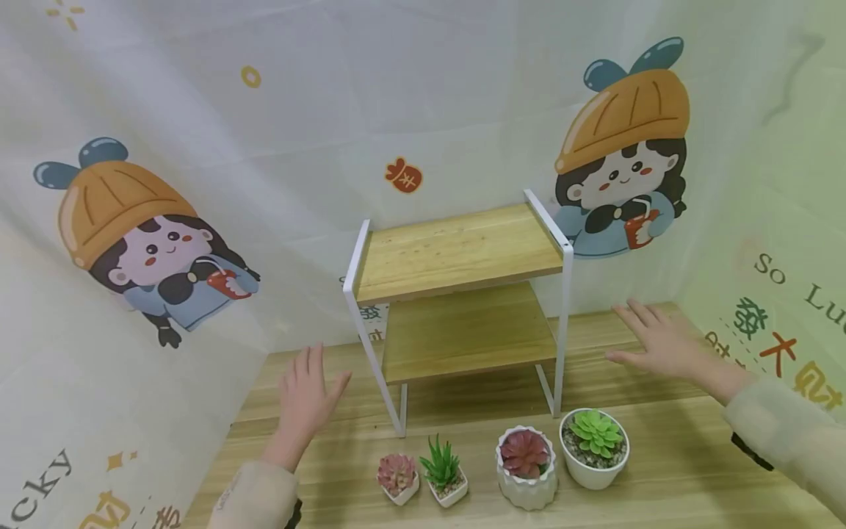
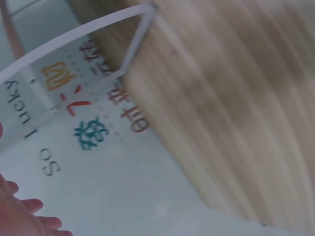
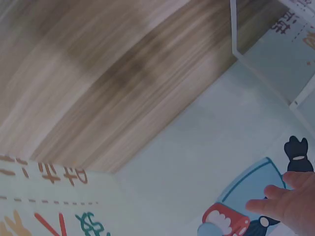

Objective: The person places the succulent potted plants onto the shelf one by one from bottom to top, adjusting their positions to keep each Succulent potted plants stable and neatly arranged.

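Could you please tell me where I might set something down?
The upper board and lower board, between white side frames, are bare; so is the table right of the green rosette plant. It is crowded before the shelf, where four potted plants stand.

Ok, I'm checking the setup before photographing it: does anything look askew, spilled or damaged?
Nothing stands out. The pink succulent, spiky green plant, dark red succulent and bright green succulent all stand upright, with no visible spill. The two-tier shelf stands upright behind them, with no visible damage.
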